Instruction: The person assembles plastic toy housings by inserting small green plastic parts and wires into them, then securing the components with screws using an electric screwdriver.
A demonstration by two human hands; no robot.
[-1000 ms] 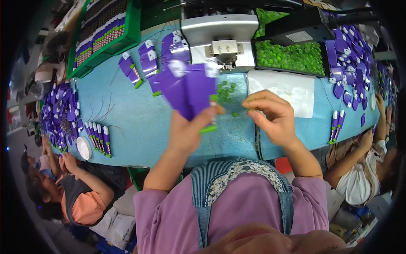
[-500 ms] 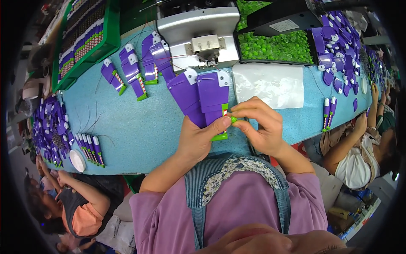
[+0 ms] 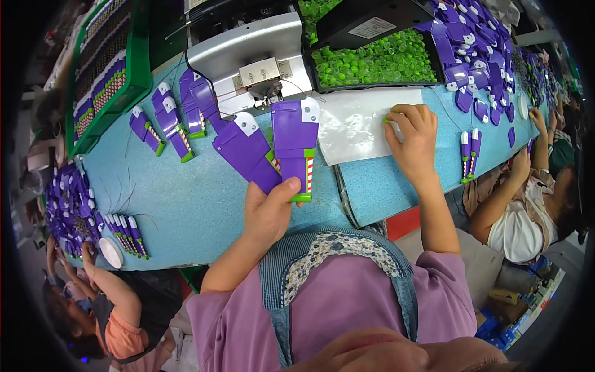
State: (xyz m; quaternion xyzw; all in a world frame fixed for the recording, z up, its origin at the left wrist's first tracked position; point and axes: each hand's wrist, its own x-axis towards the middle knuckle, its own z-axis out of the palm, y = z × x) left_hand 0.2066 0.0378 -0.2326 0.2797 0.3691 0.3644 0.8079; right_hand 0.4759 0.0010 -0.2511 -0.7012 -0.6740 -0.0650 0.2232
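My left hand (image 3: 271,214) is closed around the lower ends of two purple plastic toy parts. The right-hand part (image 3: 294,136) stands nearly upright, with a white top corner, a red-and-white striped strip and a green foot. Behind it, the other purple part (image 3: 245,149) leans to the left, its lower end hidden by my fingers. Over a white plastic sheet (image 3: 353,118), my right hand (image 3: 415,139) is pinched, and a bit of a small green plastic piece (image 3: 385,120) shows at its fingertips.
A metal machine (image 3: 248,56) stands ahead, beside a black tray of green pieces (image 3: 378,59). More purple parts lie left of the machine and in a heap (image 3: 477,56) at right. A green crate (image 3: 139,105) stands far left. Co-workers sit on both sides.
My right hand has moved right and away from the purple parts, onto the white sheet's area. The two held parts have fanned further apart, and my left hand sits slightly further left.
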